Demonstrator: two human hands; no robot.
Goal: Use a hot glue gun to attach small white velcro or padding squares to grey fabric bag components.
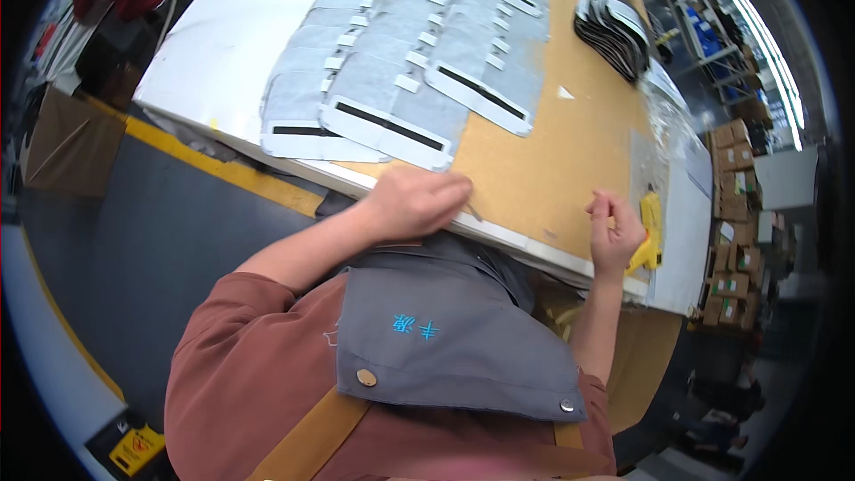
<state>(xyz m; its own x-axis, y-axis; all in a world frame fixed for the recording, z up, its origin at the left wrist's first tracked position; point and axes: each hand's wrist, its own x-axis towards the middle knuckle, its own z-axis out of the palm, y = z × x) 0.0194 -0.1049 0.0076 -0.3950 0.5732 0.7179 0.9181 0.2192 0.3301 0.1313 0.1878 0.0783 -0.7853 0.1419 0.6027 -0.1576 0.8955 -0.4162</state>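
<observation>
Both hands sit at the desk's (552,169) near edge, low in the frame. At centre, the left hand (419,200) is curled, its fingers pinching a thin, pale sliver (472,211) against the brown desktop. Further right, the right hand (614,232) is closed around a yellow glue gun (651,232) beside a clear plastic sheet (646,160). Overlapping grey fabric panels (401,80) with black strips fill the upper middle; dark stacked pieces (610,31) lie at upper right.

Bright overhead light; warped, dark rim
</observation>
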